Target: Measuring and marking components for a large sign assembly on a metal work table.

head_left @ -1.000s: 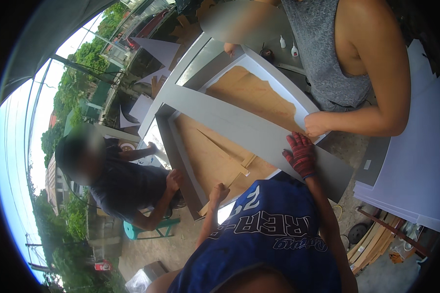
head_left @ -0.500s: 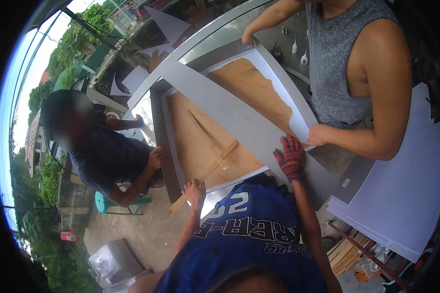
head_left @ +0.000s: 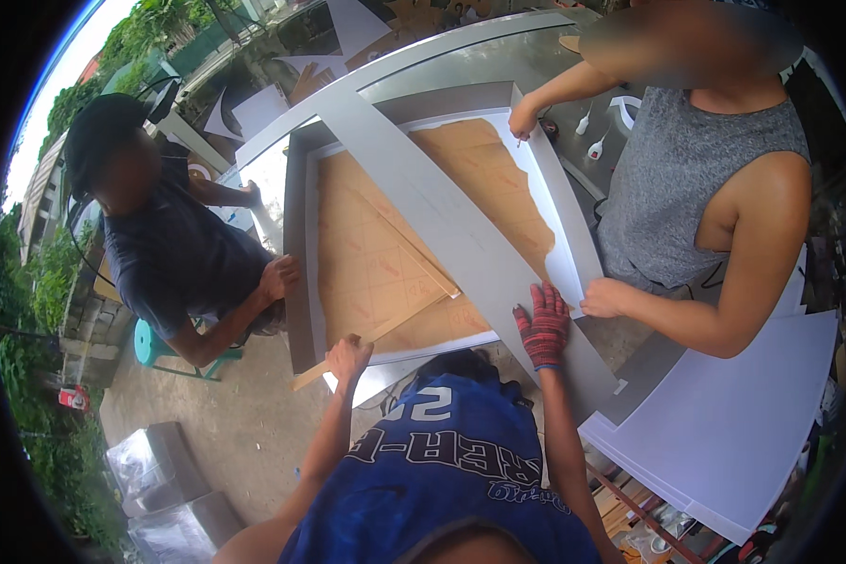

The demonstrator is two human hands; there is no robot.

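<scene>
A big shallow grey frame [head_left: 296, 273] lies flat in front of me, holding a sheet covered in brown paper [head_left: 376, 263] with a white border. A long grey strip [head_left: 442, 226] runs diagonally across it. My right hand [head_left: 543, 324], in a red knit glove, rests flat on the near end of that strip with its fingers spread. My bare left hand [head_left: 348, 357] curls over the near end of a thin wooden slat [head_left: 395, 324] at the frame's near edge. My blue jersey fills the bottom of the view.
A person in a dark shirt and cap sits on a teal stool [head_left: 150, 343] at the left, a hand [head_left: 280, 277] on the frame. A person in a grey sleeveless top stands at the right, hands [head_left: 606, 296] on the white border. White sheets [head_left: 733, 432] lie at the right.
My view has swung so the frame sits more centred. My left hand has shifted left along the near edge. The person at the right now reaches one hand to the far edge.
</scene>
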